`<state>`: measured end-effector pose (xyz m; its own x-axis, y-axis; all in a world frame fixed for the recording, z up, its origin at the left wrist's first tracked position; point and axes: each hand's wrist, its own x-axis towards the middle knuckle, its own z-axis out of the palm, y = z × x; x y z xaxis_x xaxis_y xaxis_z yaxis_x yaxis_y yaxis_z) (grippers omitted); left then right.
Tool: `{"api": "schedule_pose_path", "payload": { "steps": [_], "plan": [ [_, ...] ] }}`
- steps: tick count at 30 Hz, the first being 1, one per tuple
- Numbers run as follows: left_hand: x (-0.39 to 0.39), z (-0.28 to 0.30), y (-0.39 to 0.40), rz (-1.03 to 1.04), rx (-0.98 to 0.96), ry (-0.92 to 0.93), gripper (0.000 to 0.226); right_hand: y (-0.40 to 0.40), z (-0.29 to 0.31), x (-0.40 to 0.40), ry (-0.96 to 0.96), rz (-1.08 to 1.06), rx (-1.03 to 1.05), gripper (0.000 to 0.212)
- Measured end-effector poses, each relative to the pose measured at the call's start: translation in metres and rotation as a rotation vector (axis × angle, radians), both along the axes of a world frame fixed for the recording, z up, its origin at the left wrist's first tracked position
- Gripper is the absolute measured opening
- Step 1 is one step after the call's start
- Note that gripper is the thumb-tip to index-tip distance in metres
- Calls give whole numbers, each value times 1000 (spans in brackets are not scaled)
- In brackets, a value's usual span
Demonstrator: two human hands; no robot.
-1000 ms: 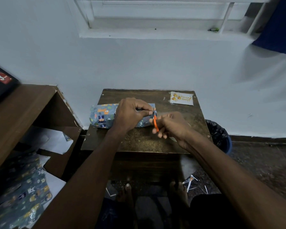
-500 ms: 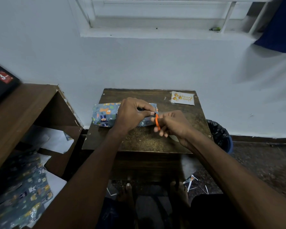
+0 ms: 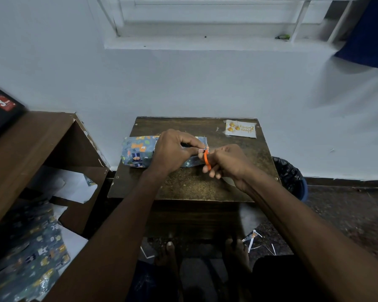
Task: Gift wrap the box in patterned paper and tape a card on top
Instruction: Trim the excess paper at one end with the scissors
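The box (image 3: 138,153), wrapped in blue patterned paper, lies across the back left of the small wooden table (image 3: 194,188). My left hand (image 3: 175,149) lies over its right half, thumb and forefinger pinching the paper at the box's right end. My right hand (image 3: 229,164) is close beside that end, fingers curled round orange-handled scissors (image 3: 206,159) that meet the pinched paper. The blades are hidden. A white card (image 3: 240,128) with orange print lies flat at the table's back right corner.
A brown shelf unit (image 3: 20,149) stands at the left, with spare patterned paper (image 3: 31,258) and white sheets in and below it. A dark bin (image 3: 290,177) sits right of the table. Paper scraps (image 3: 252,238) lie on the floor by my feet.
Both hands stay at the box's right end. My right hand with the orange handle has edged slightly up towards the pinched paper.
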<state>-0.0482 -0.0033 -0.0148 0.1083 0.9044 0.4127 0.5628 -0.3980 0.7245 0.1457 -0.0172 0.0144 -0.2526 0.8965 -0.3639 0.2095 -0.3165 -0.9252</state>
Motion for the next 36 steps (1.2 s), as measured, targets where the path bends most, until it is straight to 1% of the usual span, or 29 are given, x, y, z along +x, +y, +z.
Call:
{"api": "schedule_pose_path", "payload": {
  "steps": [2, 9, 15, 21, 28, 36],
  "plan": [
    [0, 0, 0, -3, -2, 7, 15, 1, -1, -1, 4, -11, 0, 27],
    [0, 0, 1, 3, -19, 15, 16, 2, -2, -2, -1, -30, 15, 25],
    [0, 0, 1, 0, -45, 2, 15, 2, -5, -2, -22, -25, 28, 15],
    [0, 0, 2, 16, -53, 30, 16, 5, -5, -2, -7, -5, 12, 25],
    [0, 1, 1, 4, -94, 24, 15, 8, -6, -3, -22, -40, 19, 20],
    [-1, 3, 1, 10, -125, 30, 16, 10, -7, -1, -35, -10, 26, 17]
  ]
}}
